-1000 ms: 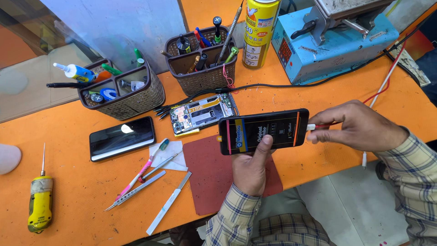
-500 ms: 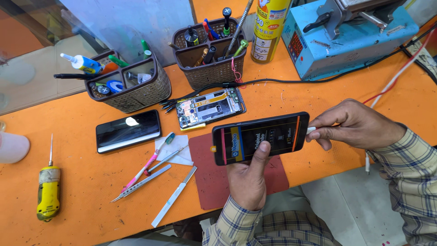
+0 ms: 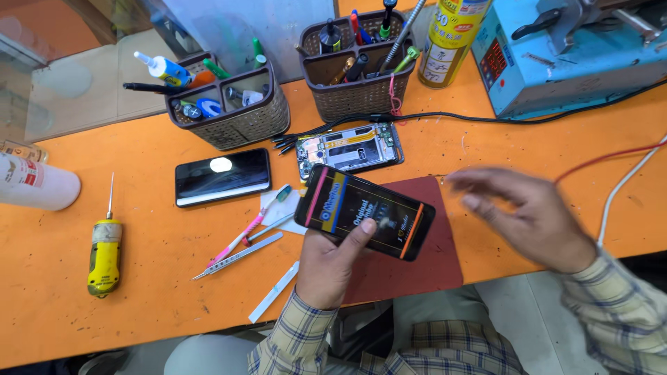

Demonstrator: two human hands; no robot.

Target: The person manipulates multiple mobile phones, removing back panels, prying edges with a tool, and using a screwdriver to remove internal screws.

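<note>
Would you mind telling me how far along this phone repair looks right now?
Done: one phone lies opened, its insides exposed. In hand: the left hand holds a black battery pack above the red mat; the right hand hovers empty, blurred. Left: nothing is fitted, and the open phone has no back on.

An orange bench (image 3: 139,319) fills most of the view, its surface scuffed and marked with small stains. Along its far edge stands a pale, frosted panel (image 3: 229,28), with a light wooden surface (image 3: 76,90) beyond the far left corner. Below the near edge, a strip of pale grey floor (image 3: 528,312) shows. The light is even and bright, with only soft shadows.
</note>
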